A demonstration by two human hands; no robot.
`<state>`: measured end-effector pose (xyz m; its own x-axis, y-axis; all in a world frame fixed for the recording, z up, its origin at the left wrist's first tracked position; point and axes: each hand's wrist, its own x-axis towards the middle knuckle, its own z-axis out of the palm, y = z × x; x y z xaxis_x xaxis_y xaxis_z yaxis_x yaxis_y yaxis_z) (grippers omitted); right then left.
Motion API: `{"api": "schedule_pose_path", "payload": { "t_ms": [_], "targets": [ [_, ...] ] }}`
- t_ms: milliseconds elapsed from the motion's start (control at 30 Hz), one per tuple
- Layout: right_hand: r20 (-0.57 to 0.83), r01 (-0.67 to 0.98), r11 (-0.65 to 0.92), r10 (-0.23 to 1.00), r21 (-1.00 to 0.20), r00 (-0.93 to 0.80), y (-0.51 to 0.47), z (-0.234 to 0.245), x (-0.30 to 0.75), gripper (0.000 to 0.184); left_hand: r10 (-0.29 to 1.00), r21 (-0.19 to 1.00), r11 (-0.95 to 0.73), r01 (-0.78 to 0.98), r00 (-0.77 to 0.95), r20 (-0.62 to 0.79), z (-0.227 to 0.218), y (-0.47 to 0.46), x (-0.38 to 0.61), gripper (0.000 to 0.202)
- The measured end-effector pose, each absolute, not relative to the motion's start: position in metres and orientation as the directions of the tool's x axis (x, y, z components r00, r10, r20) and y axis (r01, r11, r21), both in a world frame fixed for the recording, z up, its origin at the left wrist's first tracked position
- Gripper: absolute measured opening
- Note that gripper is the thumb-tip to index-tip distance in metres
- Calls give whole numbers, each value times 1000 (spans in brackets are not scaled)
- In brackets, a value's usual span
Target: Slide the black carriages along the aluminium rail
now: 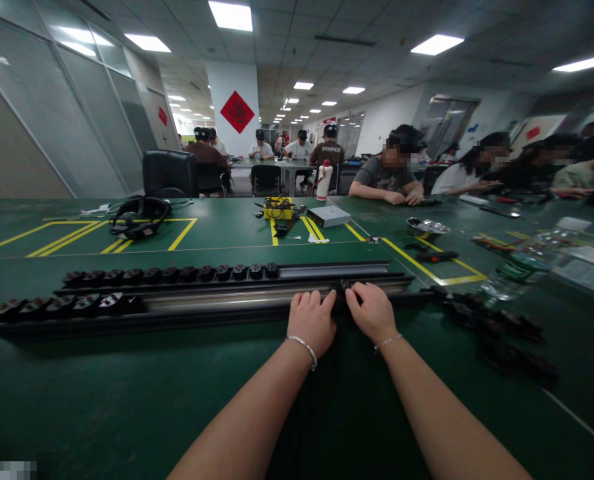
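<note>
The table [151,400] is dark green, striped with yellow tape [414,261]. The rails [217,302] are black with a silver-grey channel; the pieces [151,275] on them look mainly black to me. Bracelets [304,348]: silver. Wall sign [237,112]: red diamond, darker central figure. Flask [323,183]: white, red top. Bowl [427,228]: silver. Clear bottle [514,270]: green label.

Ceiling panels [230,16] shine above a white pillar [232,77], glass partition [84,100] and black chair [169,172].
</note>
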<state>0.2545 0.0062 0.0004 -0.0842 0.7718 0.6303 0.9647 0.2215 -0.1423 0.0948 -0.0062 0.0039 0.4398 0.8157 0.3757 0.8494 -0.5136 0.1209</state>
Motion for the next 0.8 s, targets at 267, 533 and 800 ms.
{"api": "schedule_pose_path", "payload": {
  "t_ms": [267, 533, 800],
  "targets": [
    [650, 966, 214, 757, -141, -73, 7, -1, 256, 27, 812, 121, -517, 848, 440, 384, 4, -6, 94, 50],
    [635, 969, 193, 771, -153, -53, 7, -1, 256, 27, 812, 115, -517, 848, 444, 378, 2, -5, 95, 51],
    [623, 973, 176, 781, -148, -46, 6, 0, 256, 28, 819, 119, -506, 854, 434, 374, 3, -5, 96, 53]
  ]
}}
